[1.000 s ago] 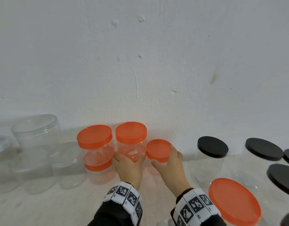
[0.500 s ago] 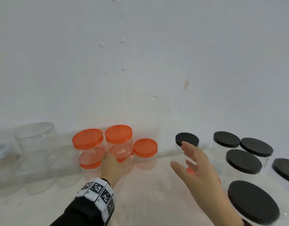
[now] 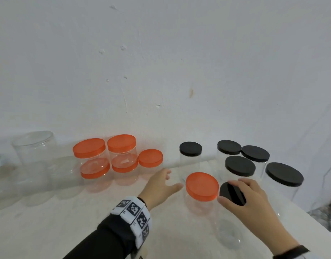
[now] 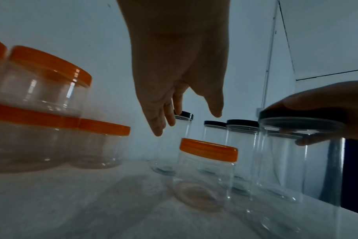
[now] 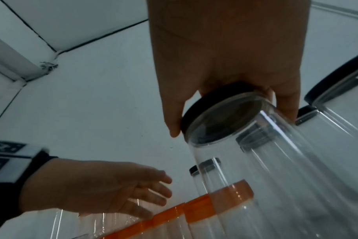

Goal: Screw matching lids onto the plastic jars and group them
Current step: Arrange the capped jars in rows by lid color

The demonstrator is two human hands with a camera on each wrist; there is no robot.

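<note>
The left hand [image 3: 159,186] was held spread and empty above the tabletop [image 3: 71,227], its fingers relaxed and pointed toward the lone orange-lidded jar [image 3: 201,191]. No contact with that jar was visible. The right hand [image 3: 248,200] was curled over the lid of a black-lidded jar [image 3: 232,193], with the thumb on the near rim and the fingertips [image 5: 287,103] on the far rim; this jar stood just beside the orange-lidded jar, at the front of the black group [image 3: 254,161]. In the right wrist view the jar appeared tilted, though lens distortion could not be excluded.

The orange group [image 3: 116,157] was stacked against the wall [image 3: 161,62], well apart from the lone orange-lidded jar, which stood among the black-lidded jars. Clear-lidded jars [image 3: 34,146] stood at far left.

The step in hand was judged to be grouping: the stray orange-lidded jar was to be moved to the orange group, and the black-lidded jar settled with its own. For a sound result, the orange-lidded jar should be gripped round the body or lid rim, lifted clear of its neighbours rather than slid, and set down upright beside the small orange-lidded jar [image 3: 150,157]. The stacked jars should not be knocked. Lid tightness on the black-lidded jar could not be confirmed from the views and should be checked with a short turn.
</note>
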